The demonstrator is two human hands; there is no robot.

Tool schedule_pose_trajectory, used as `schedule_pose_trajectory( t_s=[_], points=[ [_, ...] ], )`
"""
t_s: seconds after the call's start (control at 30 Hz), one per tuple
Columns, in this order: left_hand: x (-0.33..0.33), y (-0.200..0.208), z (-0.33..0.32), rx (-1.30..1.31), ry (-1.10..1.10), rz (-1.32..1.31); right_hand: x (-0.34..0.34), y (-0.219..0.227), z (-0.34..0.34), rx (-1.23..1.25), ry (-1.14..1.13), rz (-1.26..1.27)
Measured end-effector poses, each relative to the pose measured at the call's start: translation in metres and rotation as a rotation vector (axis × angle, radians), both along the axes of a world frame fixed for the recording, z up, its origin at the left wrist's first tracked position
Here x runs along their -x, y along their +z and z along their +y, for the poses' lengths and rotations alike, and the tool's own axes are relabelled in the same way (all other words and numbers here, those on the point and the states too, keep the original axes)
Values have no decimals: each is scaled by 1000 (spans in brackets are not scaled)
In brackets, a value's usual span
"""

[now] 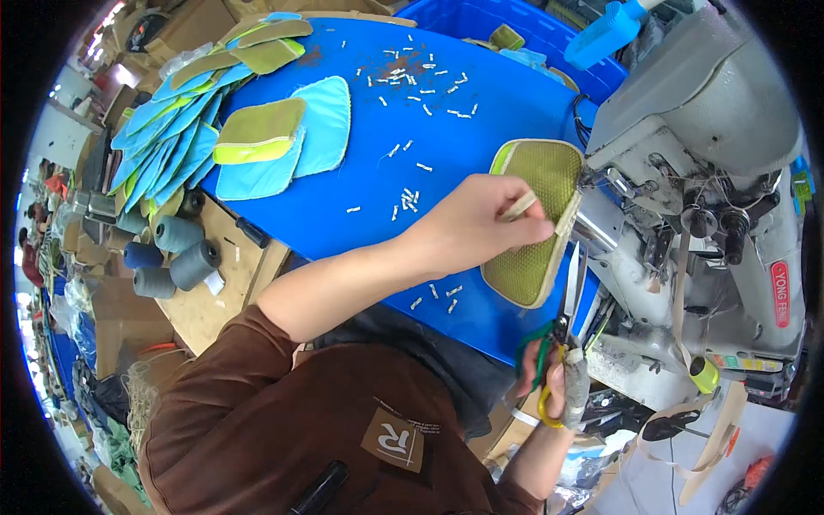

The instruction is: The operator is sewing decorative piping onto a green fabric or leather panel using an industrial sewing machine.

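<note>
My left hand [493, 215] is closed, pinching a short pale piece of binding tape [520, 206] over an olive mesh pouch [525, 273]. Pale tape edges this pouch, which has rounded corners and a lime strip at its upper left. In my right hand [554, 386] is a pair of scissors [562, 326] with one green and one yellow handle loop. Their blades are parted and point up beside the pouch's right edge, below my left fingertips. Something greyish is wrapped around one right finger.
Blue and olive panels [176, 129] lie stacked at the far left of the blue table [378, 223], near several loose ones [322, 129]. Cut tape snippets [403, 77] are scattered about. A grey sewing machine [687, 129] stands at right, a blue crate [489, 26] behind, thread cones [180, 249] at left.
</note>
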State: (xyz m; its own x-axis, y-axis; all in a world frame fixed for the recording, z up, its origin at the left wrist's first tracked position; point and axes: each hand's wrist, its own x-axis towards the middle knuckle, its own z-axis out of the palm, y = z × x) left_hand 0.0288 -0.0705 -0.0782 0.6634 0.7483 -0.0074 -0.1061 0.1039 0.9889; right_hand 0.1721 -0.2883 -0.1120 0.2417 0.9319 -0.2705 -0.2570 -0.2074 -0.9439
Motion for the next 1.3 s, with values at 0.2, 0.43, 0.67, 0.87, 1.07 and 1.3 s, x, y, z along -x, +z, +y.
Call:
schedule_pose_trajectory(
  t_s=[0.2, 0.43, 0.67, 0.87, 1.07, 1.3],
  points=[
    [-14, 11, 5, 152, -240, 79, 29, -12, -8, -123, 47, 431],
    [-15, 5, 1, 331, -230, -23, 34, 2, 3, -51, 111, 278],
    [-16, 0, 1, 357, -244, -78, 35, 4, 7, -48, 63, 386],
    [-17, -4, 1, 325, -257, -88, 33, 1, 11, -108, 102, 479],
    [-16, -9, 2, 249, -251, -52, 45, 11, 21, -117, 18, 652],
    [-15, 3, 0, 241, -213, -39, 52, 21, 30, -247, 0, 1095]
  ],
)
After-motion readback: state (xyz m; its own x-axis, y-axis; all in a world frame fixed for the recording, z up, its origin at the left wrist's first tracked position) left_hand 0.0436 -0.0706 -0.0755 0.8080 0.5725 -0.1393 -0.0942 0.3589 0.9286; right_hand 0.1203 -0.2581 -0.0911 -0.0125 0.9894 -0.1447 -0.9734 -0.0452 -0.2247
